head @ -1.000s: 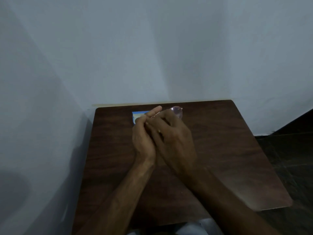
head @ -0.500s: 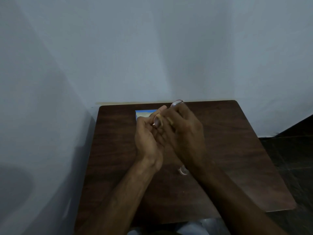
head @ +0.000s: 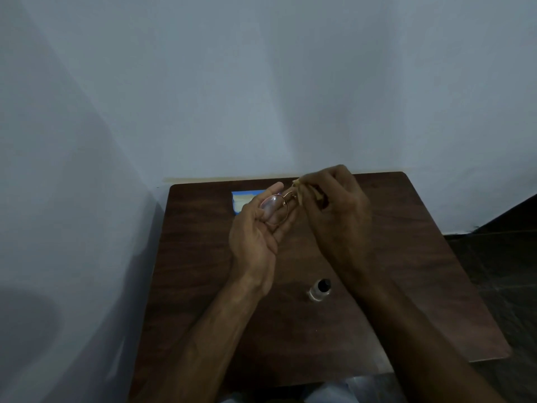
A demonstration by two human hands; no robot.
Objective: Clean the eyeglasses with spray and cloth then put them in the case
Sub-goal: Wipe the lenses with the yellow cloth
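Observation:
Thin round-rimmed eyeglasses (head: 276,206) are held above the far middle of the dark wooden table (head: 197,257). My left hand (head: 258,231) cups one lens from below, palm up. My right hand (head: 337,205) pinches a small yellowish cloth (head: 299,189) around the other lens, which is hidden. A small clear spray bottle with a black cap (head: 319,290) stands on the table nearer to me, between my forearms. A blue and white case or box (head: 242,199) lies at the far edge, partly behind my left hand.
The table sits in a corner, with a pale wall behind and to the left. Dark floor (head: 499,257) shows to the right of the table. A bit of light clothing (head: 334,392) shows at the bottom edge.
My hands have moved apart, exposing one lens in my left palm. My right hand shifted right and up with the cloth. The spray bottle is now fully uncovered.

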